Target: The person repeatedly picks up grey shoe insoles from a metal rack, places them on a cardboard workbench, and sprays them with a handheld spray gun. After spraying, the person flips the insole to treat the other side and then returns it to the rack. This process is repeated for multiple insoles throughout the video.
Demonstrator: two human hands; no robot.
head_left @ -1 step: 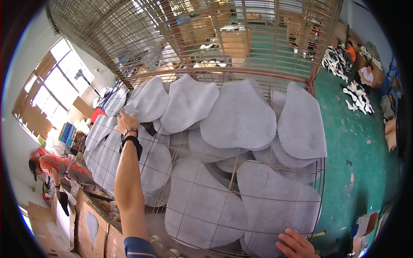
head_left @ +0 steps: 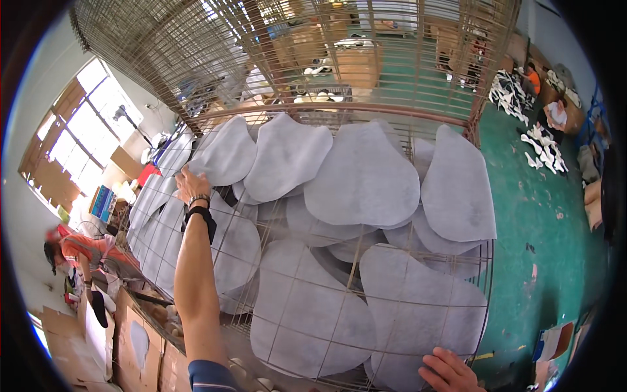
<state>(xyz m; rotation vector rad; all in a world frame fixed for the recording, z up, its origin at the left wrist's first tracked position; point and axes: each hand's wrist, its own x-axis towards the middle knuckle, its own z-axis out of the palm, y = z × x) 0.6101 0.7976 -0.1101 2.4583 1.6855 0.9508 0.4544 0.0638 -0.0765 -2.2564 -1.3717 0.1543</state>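
Observation:
My left hand (head_left: 192, 186), with a metal watch and a black wristband, reaches to the left part of the wire grid (head_left: 285, 225). Its fingers bend around the wires beside a pale grey rounded sheet (head_left: 226, 153); the fingertips are partly hidden. At the lower right, my right hand (head_left: 449, 371) lies with fingers stretched over the near corner, against a large grey sheet (head_left: 428, 300). Wires cross over this sheet and its neighbour (head_left: 307, 307). Farther back, bare-topped grey sheets (head_left: 362, 173) overlap in a row, one (head_left: 459, 186) at the right edge.
Stacked wire racks (head_left: 366, 72) rise behind the grey sheets. At left, a person in orange (head_left: 91, 251) bends over cardboard (head_left: 134, 372). Two more people sit at far right beside white cut pieces (head_left: 545, 147). Green floor (head_left: 529, 261) runs along the right side.
The person at left has shifted the dark piece in their hand slightly downward. My hands and the grey sheets have not visibly moved.

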